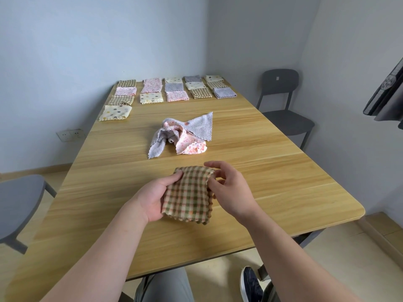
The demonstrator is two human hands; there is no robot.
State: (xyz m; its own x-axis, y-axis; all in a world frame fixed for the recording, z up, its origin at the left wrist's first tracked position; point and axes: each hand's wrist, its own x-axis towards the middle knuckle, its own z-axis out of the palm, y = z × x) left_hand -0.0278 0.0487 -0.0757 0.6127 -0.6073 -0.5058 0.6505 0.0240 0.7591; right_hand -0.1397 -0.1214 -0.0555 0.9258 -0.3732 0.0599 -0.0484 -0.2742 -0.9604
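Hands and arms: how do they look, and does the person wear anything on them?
The left hand and the right hand are bare: no gloves, rings or watch show. The left forearm and the right forearm are bare too; no sleeve shows up to the picture's edge.

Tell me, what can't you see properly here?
All in the head view:
- Left hand: fingers hidden under the check cloth.
- Heap: cloths crumpled together, number unclear.
- Left chair: cut off by the picture's edge.
- Dark hanging thing: cut off at the right edge.
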